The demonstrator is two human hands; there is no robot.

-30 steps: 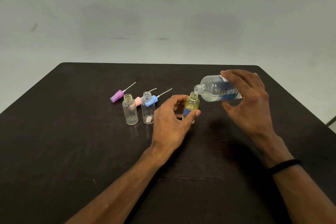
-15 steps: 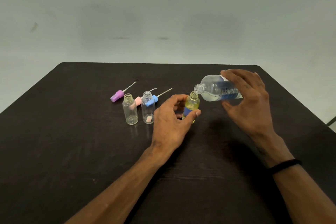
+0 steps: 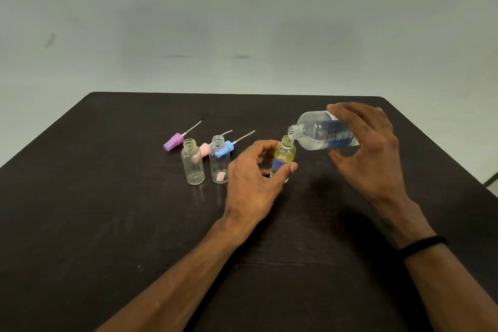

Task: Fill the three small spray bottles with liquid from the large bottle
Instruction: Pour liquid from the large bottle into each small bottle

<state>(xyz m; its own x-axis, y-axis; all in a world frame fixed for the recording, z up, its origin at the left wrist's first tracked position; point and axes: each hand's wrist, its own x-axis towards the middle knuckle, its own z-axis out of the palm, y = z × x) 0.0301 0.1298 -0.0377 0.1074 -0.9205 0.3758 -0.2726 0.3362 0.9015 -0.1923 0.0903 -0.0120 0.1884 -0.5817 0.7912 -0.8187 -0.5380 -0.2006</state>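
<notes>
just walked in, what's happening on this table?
A person is pouring from a large clear bottle into a small bottle. The right hand holds the large bottle tipped, its mouth at the small bottle's neck; the left hand grips the small bottle upright on the dark table. It looks yellowish and mostly full. Two more small bottles stand uncapped to the left, apparently unfilled. Purple, pink and blue spray tops lie behind them.
</notes>
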